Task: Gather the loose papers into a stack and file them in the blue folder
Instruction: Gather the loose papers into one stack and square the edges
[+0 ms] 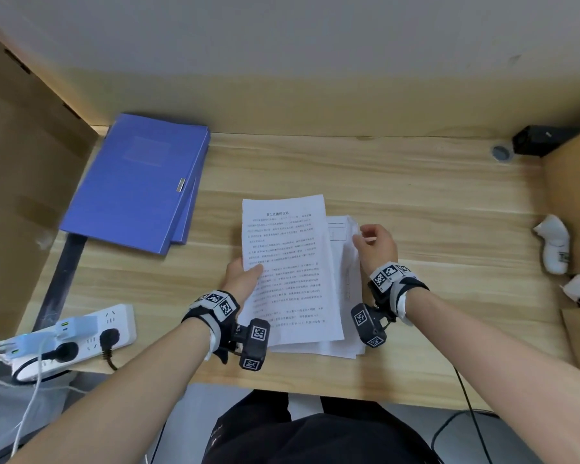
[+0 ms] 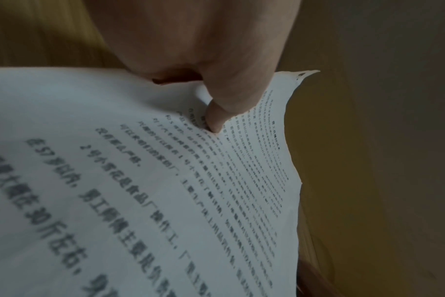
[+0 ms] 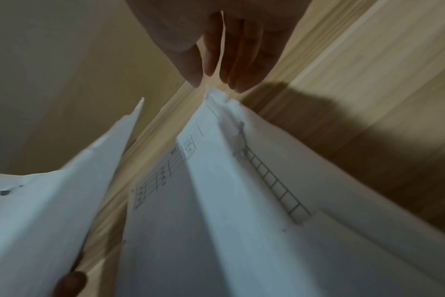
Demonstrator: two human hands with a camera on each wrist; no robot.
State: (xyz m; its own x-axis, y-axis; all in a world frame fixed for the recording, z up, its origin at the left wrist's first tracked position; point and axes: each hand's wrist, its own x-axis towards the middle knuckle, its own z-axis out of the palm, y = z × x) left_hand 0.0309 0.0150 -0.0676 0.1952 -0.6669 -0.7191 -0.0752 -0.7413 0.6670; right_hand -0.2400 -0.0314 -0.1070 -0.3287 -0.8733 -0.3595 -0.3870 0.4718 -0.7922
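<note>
The blue folder (image 1: 138,182) lies closed at the back left of the wooden table (image 1: 416,195). A loose pile of white papers (image 1: 345,262) sits in the middle. My left hand (image 1: 245,276) pinches the left edge of the top printed sheet (image 1: 288,262), lifted off the pile, and the thumb (image 2: 216,112) presses on the text side of that printed sheet (image 2: 140,201). My right hand (image 1: 372,242) hovers at the pile's far right corner. Its fingertips (image 3: 231,80) are straight, just above the crumpled corner of the papers (image 3: 216,221), gripping nothing.
A white power strip (image 1: 81,333) with plugs and cables lies at the front left. Cardboard boxes stand at the left (image 1: 21,195) and right (image 1: 576,195). White crumpled items (image 1: 554,242) lie by the right box. A black device (image 1: 543,140) sits at the back right.
</note>
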